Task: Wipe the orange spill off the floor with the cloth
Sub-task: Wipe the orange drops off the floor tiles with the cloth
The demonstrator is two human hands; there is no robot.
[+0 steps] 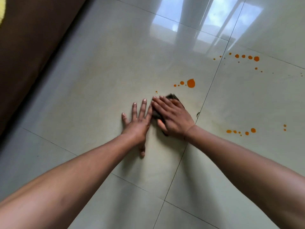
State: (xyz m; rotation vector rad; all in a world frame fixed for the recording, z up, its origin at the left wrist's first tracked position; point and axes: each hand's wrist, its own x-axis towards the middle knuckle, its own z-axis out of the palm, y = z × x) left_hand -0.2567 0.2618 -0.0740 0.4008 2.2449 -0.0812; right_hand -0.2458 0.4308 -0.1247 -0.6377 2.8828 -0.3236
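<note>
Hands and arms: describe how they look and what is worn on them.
The left arm and right arm are bare, with no sleeves in view. The left hand and right hand wear no gloves, rings, watch or bands that show. The nails are short.

I see the floor [99, 80] in pale grey-beige glossy tiles, with thin dark lines between them. The spill [191, 83] is bright orange, in round drops and small dots. The cloth [172, 96] is dark, almost black. At the left is a brown surface [33, 55] with a yellow patch [2, 10].
</note>
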